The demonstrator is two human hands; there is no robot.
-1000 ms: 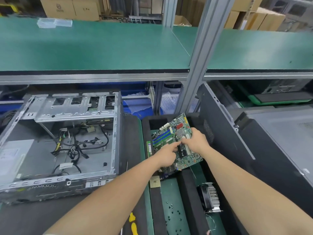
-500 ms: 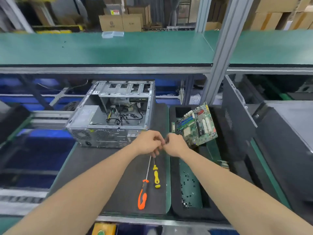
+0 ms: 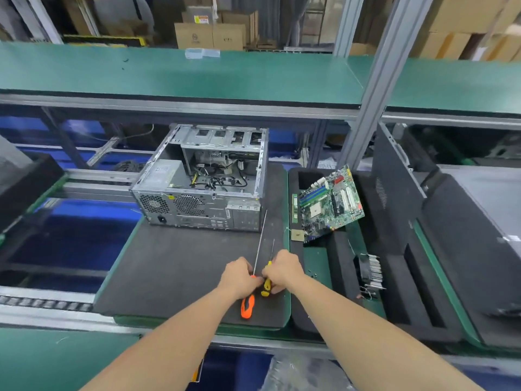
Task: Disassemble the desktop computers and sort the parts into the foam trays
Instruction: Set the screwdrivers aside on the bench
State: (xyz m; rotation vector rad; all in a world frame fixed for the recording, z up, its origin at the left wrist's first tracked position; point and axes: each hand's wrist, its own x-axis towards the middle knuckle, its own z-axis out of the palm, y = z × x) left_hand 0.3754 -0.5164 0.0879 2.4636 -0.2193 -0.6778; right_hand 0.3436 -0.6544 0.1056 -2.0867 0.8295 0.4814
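1. On the mat (image 3: 180,266) at 6 o'clock, right hand (image 3: 285,270) pinches the yellow screwdriver (image 3: 266,288); left hand (image 3: 239,277) covers the orange screwdriver (image 3: 247,306), can't tell if it's gripping
2. Guessing tools for the case (image 3: 205,182) at 11
3. Motherboard (image 3: 329,206) leans in the foam tray (image 3: 342,268) at 2, already sorted

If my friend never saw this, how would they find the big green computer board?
Start at the open grey computer case on the dark mat. Just right of it sits a black foam tray, and the motherboard lies tilted across its far end. It is the only wide green board with blue and white slots; the memory stick beside it is a thin strip.
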